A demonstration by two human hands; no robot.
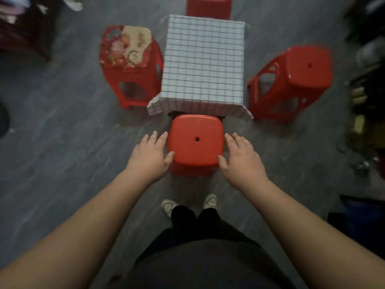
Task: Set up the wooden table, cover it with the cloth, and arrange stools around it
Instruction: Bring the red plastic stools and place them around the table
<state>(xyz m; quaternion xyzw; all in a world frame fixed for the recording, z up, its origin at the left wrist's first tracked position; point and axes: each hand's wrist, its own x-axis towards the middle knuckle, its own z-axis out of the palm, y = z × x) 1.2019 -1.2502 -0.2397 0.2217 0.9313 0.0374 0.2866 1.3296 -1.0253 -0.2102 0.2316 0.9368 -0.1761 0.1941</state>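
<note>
A white cloth with a dark grid (203, 63) covers the small table in the middle of the floor; the table's wood is hidden under it. Red plastic stools stand on all sides: a near stool (196, 140) against the front edge, a left stool (130, 65) with a patterned bag on its seat, a right stool (291, 80), and a far stool (209, 6). My left hand (151, 155) lies flat-fingered beside the near stool's left edge. My right hand (241, 155) sits the same way at its right edge. Neither hand grips it.
Grey floor stretches to the left and behind me. Dark clutter (366, 101) lines the right side, and dark furniture (25, 28) sits at the upper left. My feet in white shoes (210, 202) stand just behind the near stool.
</note>
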